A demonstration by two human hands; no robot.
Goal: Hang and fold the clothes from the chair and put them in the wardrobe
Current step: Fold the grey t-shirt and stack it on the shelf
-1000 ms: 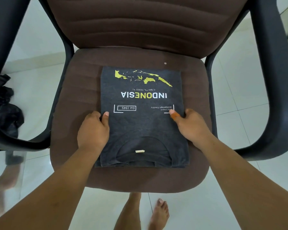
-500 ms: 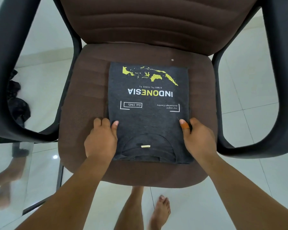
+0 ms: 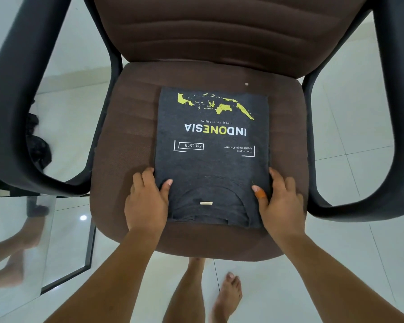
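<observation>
Both hands have been slid back toward the collar end of the folded shirt (image 3: pixel 211 159), which lies flat on the brown seat of the chair (image 3: pixel 124 145) as it did a second ago. At the left edge, the left hand (image 3: pixel 147 201) is set with its thumb laid on top of the cloth and its fingers tucked down along the side, apparently under the fold; at the right edge the right hand (image 3: pixel 281 203) is placed the same way, an orange mark being visible on its thumb. The shirt is thus pinched from both sides. Trouble could be caused if it is lifted by the near end only: the far half may droop and the fold could be undone. Printed upside down, "INDONESIA", "Est.1945" and "The Largest Archipelagic Country" can be read, below a yellow map; the small coordinates are hard to make out.
</observation>
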